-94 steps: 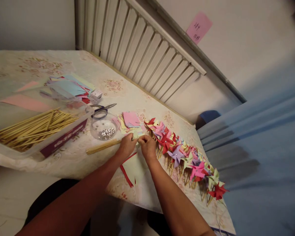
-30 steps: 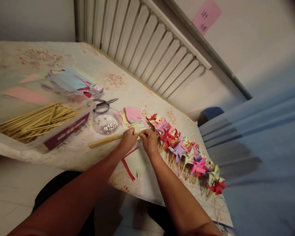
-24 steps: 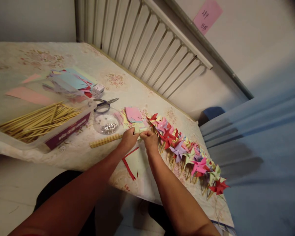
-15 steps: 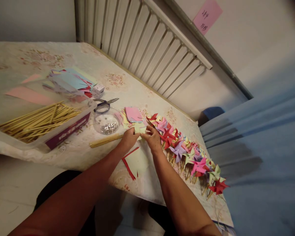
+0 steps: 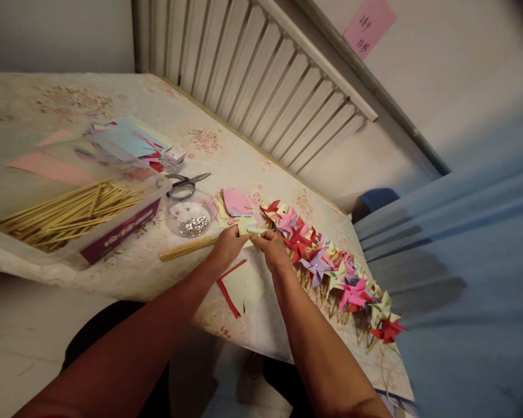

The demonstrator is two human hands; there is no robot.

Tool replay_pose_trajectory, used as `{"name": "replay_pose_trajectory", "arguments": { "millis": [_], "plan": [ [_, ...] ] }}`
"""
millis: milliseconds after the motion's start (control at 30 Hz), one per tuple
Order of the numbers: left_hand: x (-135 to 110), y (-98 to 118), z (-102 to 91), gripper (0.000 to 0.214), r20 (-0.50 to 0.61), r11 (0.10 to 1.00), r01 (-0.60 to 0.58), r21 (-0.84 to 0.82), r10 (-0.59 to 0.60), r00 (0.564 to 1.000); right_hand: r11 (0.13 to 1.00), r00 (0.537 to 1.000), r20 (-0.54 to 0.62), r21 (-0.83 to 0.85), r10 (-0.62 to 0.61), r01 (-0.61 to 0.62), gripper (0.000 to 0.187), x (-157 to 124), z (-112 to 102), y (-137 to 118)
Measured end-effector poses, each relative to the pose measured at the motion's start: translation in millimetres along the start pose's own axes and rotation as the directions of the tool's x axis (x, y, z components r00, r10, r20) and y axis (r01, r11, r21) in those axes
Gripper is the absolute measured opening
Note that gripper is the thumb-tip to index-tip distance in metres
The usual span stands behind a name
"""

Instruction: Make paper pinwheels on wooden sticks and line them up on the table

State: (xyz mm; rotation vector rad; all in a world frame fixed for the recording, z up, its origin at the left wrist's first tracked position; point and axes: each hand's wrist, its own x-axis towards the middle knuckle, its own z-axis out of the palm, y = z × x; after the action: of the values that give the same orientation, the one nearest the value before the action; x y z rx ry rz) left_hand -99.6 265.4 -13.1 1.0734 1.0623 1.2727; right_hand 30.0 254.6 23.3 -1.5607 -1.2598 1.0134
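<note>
A small pale yellow-green paper piece (image 5: 245,225) is held between my two hands over the table. My left hand (image 5: 230,245) pinches its near left side. On the right edge, the fingers of my right hand (image 5: 270,245) are closed on the paper, which looks curled there. Just beyond lies a stack of cut paper squares (image 5: 236,202), pink on top. Close to my right hand stand rows of finished paper pinwheels (image 5: 316,266) on sticks. Nearer me, pale green and red paper sheets (image 5: 242,287) lie flat. A short bundle of sticks (image 5: 187,248) rests left of my left hand.
A clear round dish (image 5: 190,219) holds small shiny metal pieces. Scissors (image 5: 187,184) lie behind it. At left is a plastic box (image 5: 119,244) of thin sticks, with a coloured paper pile (image 5: 131,142) and a small white box (image 5: 174,157) beyond. A radiator (image 5: 261,81) borders the table.
My right hand's fingers have lowered and closed in on the paper, whose right edge now looks curled over. My left hand keeps its place.
</note>
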Motion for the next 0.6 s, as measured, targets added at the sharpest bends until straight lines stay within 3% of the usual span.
{"name": "replay_pose_trajectory", "arguments": {
  "millis": [267,600],
  "plan": [
    [0.4,-0.7,1.5,0.032,0.015,0.996,0.036,-0.084,-0.035,0.999,0.997,0.998,0.055,0.064,0.038,-0.042,0.032,-0.8,-0.5,-4.8],
    [-0.2,0.3,0.6,0.031,0.011,0.998,0.018,-0.058,-0.017,1.000,0.999,0.998,0.067,-0.036,0.013,-0.010,0.035,-0.3,-3.6,-1.3]
  ]
}}
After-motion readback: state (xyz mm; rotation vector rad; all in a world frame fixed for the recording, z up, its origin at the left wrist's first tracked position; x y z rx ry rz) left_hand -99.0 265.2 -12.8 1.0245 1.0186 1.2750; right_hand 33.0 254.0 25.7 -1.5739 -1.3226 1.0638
